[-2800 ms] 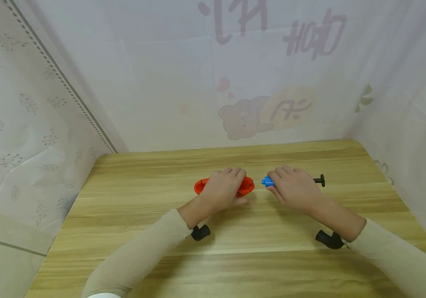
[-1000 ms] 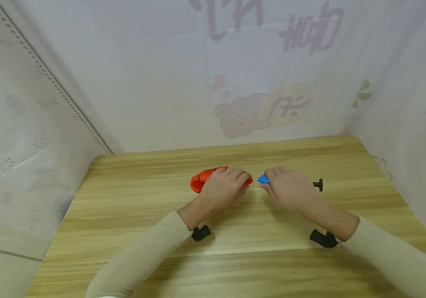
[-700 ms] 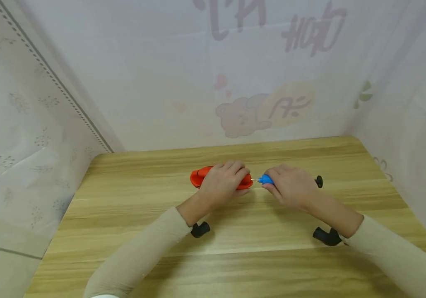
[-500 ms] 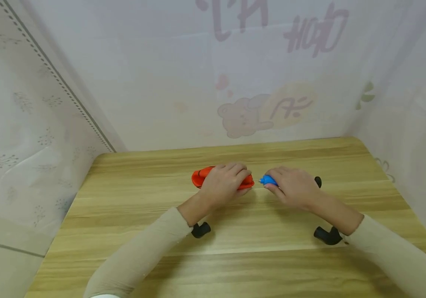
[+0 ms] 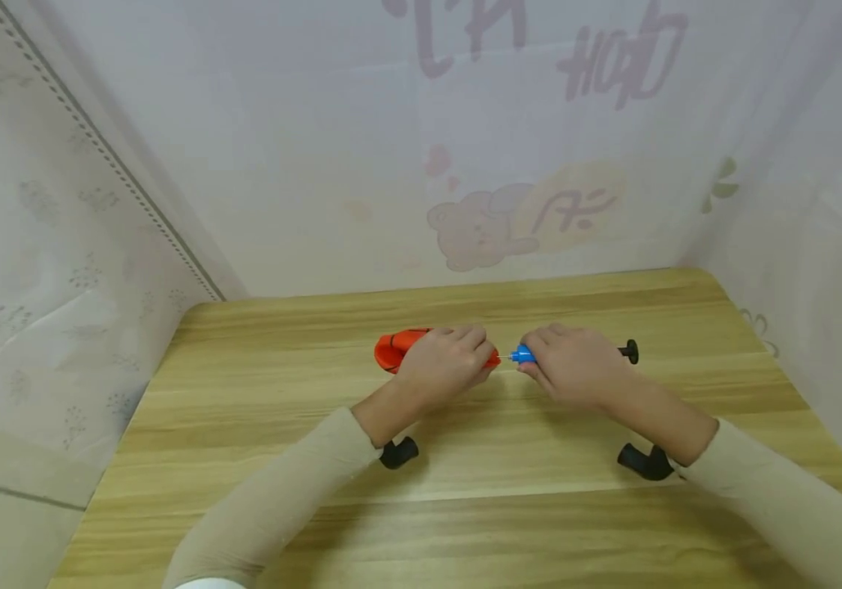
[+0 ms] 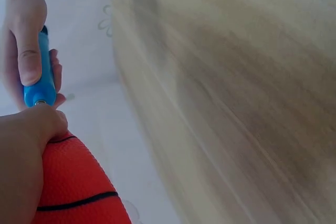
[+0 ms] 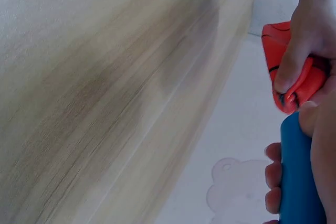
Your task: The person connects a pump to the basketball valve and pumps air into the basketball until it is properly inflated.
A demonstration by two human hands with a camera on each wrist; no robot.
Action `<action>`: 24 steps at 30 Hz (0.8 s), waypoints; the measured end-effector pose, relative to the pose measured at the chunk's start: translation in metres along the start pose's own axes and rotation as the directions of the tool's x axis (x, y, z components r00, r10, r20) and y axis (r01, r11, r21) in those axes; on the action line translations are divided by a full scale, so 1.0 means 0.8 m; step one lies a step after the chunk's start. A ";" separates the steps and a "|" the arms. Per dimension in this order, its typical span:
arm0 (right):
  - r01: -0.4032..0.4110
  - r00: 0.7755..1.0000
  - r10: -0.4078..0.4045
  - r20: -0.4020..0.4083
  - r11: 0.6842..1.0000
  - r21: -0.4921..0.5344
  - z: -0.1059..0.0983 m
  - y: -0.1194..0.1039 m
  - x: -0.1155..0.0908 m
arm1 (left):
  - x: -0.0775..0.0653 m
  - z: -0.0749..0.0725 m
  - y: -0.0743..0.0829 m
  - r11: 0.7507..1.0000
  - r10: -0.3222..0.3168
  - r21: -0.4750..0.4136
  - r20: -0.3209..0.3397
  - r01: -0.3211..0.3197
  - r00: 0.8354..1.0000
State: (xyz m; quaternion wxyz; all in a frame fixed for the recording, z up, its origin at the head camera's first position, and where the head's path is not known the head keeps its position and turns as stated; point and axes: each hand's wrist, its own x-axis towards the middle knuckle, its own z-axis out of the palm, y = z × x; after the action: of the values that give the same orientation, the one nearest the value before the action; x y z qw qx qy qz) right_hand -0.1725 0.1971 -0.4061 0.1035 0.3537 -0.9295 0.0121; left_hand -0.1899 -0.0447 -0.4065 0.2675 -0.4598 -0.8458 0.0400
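Note:
A limp, folded red rubber ball [image 5: 393,352] with black lines, like a deflated basketball, is held above the table by my left hand [image 5: 444,364], which grips it near its right end. In the right wrist view the left thumb presses the folded ball [image 7: 275,45] beside a small dark spot. My right hand [image 5: 578,368] wraps round a blue hand pump [image 5: 523,354], whose black handle [image 5: 632,352] sticks out to the right. A thin needle [image 5: 504,357] runs from the pump to the ball's edge; its tip is hidden.
Beneath both hands lies a wood-grain table [image 5: 509,532]. Black curved pieces [image 5: 400,452] show at both wrists. Printed cloth [image 5: 317,164] hangs behind the table and along its sides.
The left thumb has drawn in and less of the ball shows right of that hand. The pump's black end slipped mostly behind the right hand, then came out again. Both grips stay.

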 end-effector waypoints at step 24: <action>0.029 0.999 -0.033 -0.024 0.987 -0.159 0.002 -0.021 0.005 | -0.002 0.013 0.008 0.997 0.039 0.063 -0.014 -0.039 0.999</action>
State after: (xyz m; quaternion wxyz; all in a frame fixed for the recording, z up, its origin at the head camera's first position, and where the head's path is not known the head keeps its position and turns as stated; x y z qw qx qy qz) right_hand -0.1643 0.1819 -0.4078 0.1438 0.3584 -0.9205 -0.0586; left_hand -0.1895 -0.0401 -0.4181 0.2872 -0.4679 -0.8330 0.0682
